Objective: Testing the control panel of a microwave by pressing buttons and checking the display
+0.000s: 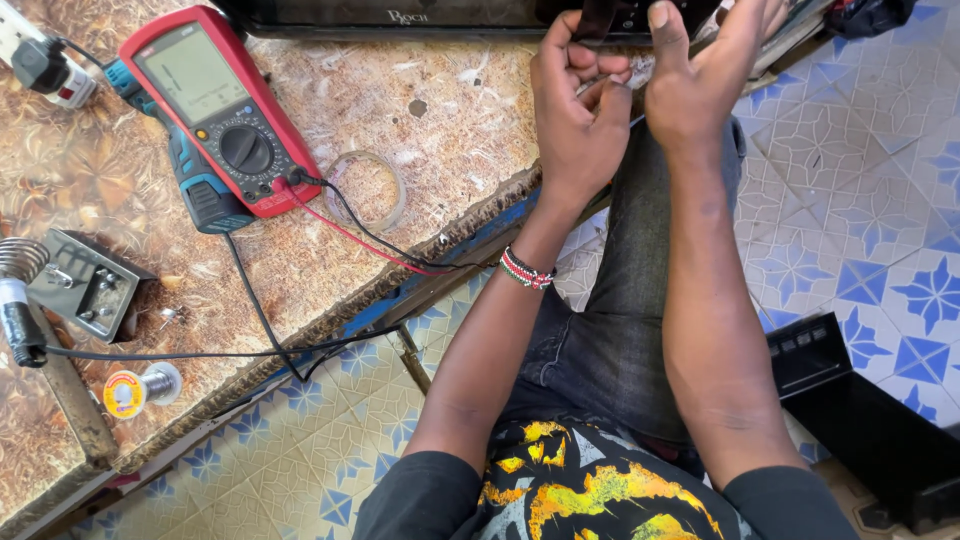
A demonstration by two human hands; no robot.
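My left hand [578, 118] is curled, its fingertips pinching a small thin pale part against my right hand [700, 75] near the top edge of the view. Both hands work at the front of a black device [420, 15] lying on the worn brown bench [440, 150]. My right thumb points up over the device's edge; what the right fingers hold is hidden. A beaded band [526, 270] circles my left wrist.
A red multimeter [215, 105] rests on a teal tool, its red and black leads [370, 240] trailing across the bench. A clear tape ring [368, 188], a soldering-iron stand [90, 285], a solder spool [135, 390] and a black box [860, 410] on the tiled floor lie around.
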